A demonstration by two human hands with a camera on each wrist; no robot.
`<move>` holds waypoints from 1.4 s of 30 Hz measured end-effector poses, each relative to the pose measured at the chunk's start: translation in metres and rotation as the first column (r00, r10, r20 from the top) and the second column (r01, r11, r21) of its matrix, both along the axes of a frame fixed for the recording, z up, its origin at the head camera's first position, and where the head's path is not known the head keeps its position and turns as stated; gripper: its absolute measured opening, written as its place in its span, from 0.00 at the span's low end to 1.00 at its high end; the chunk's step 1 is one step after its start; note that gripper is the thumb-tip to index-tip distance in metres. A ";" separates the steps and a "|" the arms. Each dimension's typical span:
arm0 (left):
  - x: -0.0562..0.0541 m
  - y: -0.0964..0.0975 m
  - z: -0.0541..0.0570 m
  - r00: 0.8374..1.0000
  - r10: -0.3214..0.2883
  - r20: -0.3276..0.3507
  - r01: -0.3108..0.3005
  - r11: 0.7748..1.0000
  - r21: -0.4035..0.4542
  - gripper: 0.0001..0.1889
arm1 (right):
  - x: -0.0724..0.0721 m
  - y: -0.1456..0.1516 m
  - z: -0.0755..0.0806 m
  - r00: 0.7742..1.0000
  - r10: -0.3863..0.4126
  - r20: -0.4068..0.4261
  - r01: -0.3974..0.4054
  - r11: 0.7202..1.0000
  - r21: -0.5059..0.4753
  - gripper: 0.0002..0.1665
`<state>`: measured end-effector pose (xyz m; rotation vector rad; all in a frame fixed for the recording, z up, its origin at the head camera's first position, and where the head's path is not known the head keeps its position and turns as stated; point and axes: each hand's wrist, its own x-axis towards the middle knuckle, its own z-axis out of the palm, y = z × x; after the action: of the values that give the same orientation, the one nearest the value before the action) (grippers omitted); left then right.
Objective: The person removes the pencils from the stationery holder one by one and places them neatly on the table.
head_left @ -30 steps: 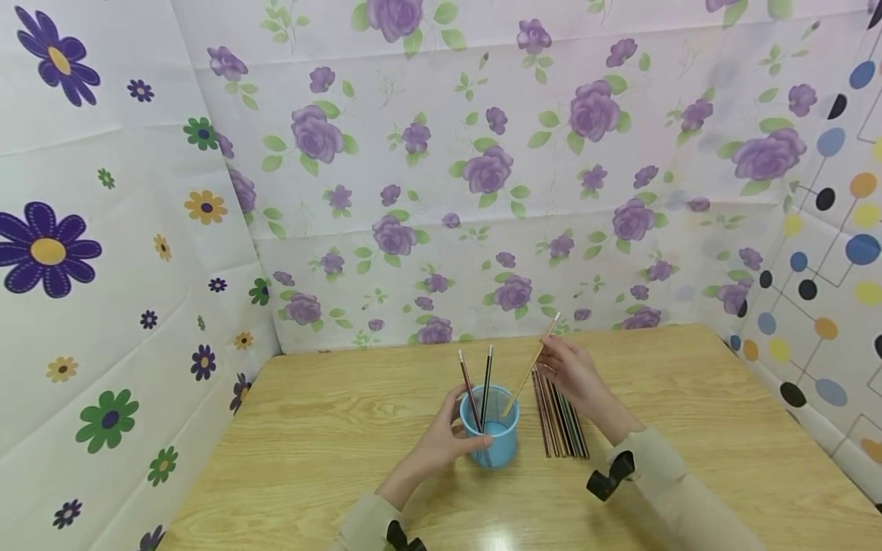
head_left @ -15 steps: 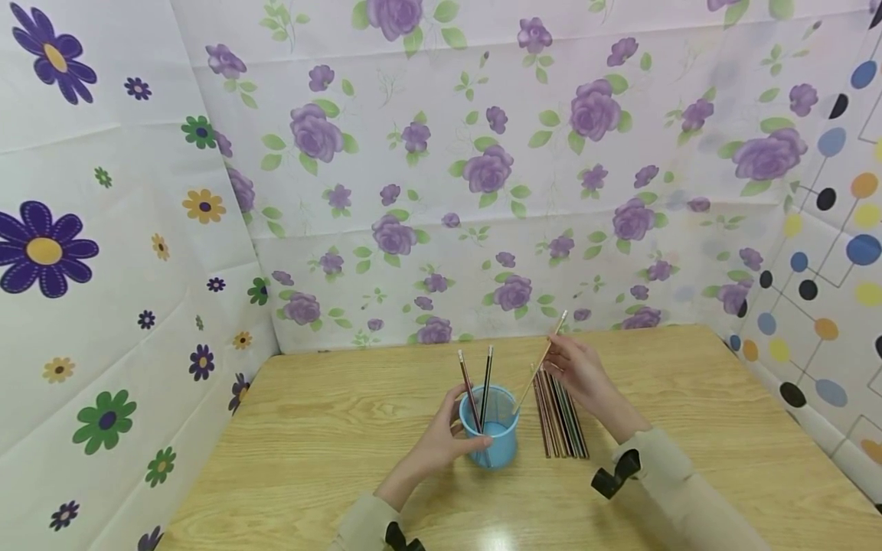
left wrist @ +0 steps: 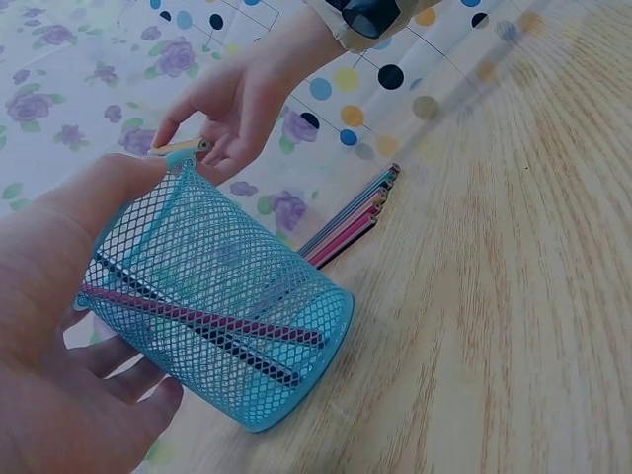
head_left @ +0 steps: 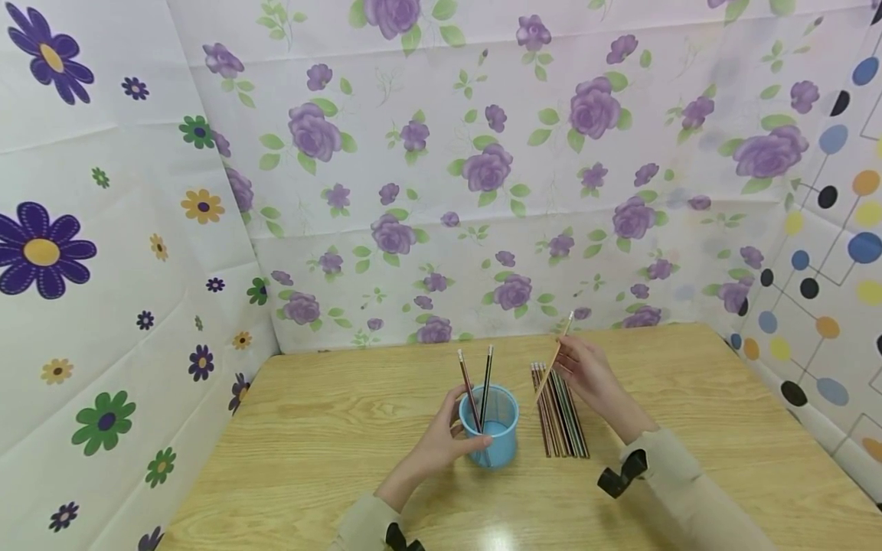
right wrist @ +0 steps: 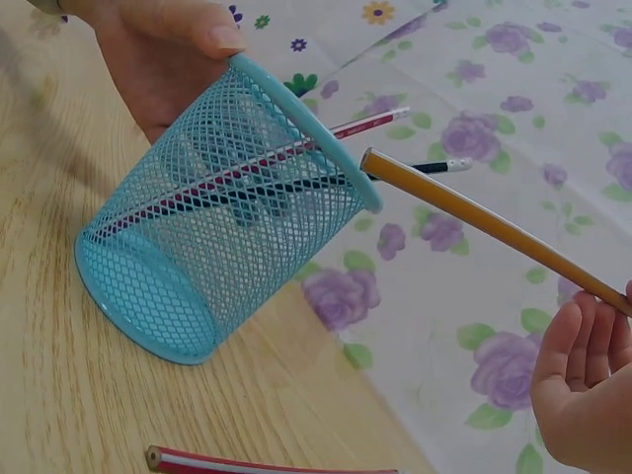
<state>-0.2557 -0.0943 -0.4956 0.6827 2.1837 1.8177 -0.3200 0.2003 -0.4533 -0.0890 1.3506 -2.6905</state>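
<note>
My left hand point(head_left: 432, 445) grips a blue mesh pencil holder point(head_left: 498, 451), thumb at the near rim and fingers round the far side. Inside it lean a dark red pencil point(head_left: 466, 380) and a black pencil point(head_left: 487, 375), white eraser ends up. With thumb and fingertips my right hand point(head_left: 591, 373) pinches a yellow pencil point(head_left: 555, 357), tilted, its lower end right of the holder. In the right wrist view the yellow pencil point(right wrist: 484, 221) shows a flat, unsharpened end near the rim. Beneath the right hand lies a row of several pencils point(head_left: 561, 421) on the table.
The wood-grain table point(head_left: 331, 436) reaches back to a floral sheet point(head_left: 441, 191). Patterned sheets also hang at the left point(head_left: 138, 306) and right point(head_left: 820, 306) sides. Each wrist wears a black camera strap, such as the right strap point(head_left: 622, 473).
My right hand has moved right with the yellow pencil, whose lower end has gone from inside the holder's rim to outside it, over the pencil row. My left hand and the holder stay put.
</note>
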 end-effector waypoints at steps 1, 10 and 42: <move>0.000 0.000 0.000 1.000 0.000 -0.001 0.000 1.000 0.000 0.44 | 0.000 0.001 -0.001 1.000 0.003 0.003 -0.003 1.000 0.002 0.18; -0.001 0.001 -0.004 1.000 0.006 -0.008 -0.006 1.000 0.014 0.44 | -0.001 0.008 -0.007 1.000 0.009 0.030 -0.010 0.999 0.037 0.17; -0.001 0.001 -0.005 1.000 0.008 0.018 -0.008 1.000 0.004 0.45 | -0.003 0.031 -0.041 0.980 0.028 0.195 -0.065 0.981 0.185 0.16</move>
<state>-0.2569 -0.0936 -0.5010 0.6563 2.1751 1.8254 -0.3232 0.2316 -0.4943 0.1515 1.5144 -2.4437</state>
